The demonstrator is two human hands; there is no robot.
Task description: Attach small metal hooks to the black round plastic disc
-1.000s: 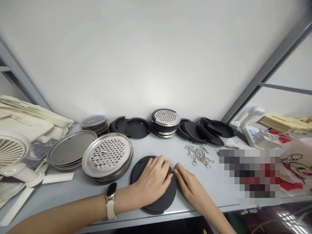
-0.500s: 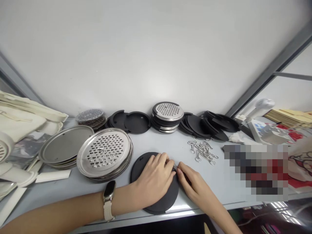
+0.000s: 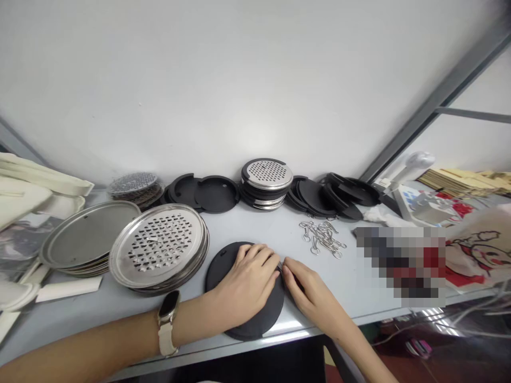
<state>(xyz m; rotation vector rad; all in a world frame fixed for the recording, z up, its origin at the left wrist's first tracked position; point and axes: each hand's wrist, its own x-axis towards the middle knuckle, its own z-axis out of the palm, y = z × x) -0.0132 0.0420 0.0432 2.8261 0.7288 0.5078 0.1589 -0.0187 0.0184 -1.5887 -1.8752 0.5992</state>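
- Left hand [image 3: 249, 284]: laid palm down over a round black disc [image 3: 261, 321], fingers bent, thumb near the disc's right edge; whether it pinches anything is hidden.
- Right hand [image 3: 303, 287]: thumb and forefinger closed together at that edge on a slim silvery metal piece [image 3: 280, 264], mostly covered.
- The disc lies flat near the front edge of the grey table [image 3: 355, 290].
- Just left of the disc, a stack of metal grater plates [image 3: 159, 247] crowds that side; plain metal discs [image 3: 93, 234] are piled beyond it.
- Past the right hand, a loose heap of wire hooks [image 3: 323, 236].
- Along the wall: mesh discs [image 3: 133, 186], black round trays [image 3: 217, 194], a stack topped by a black-rimmed grater [image 3: 267, 174], more black trays [image 3: 315, 197].
- Far right, a pixelated patch hides things beside a printed bag [image 3: 483, 250].
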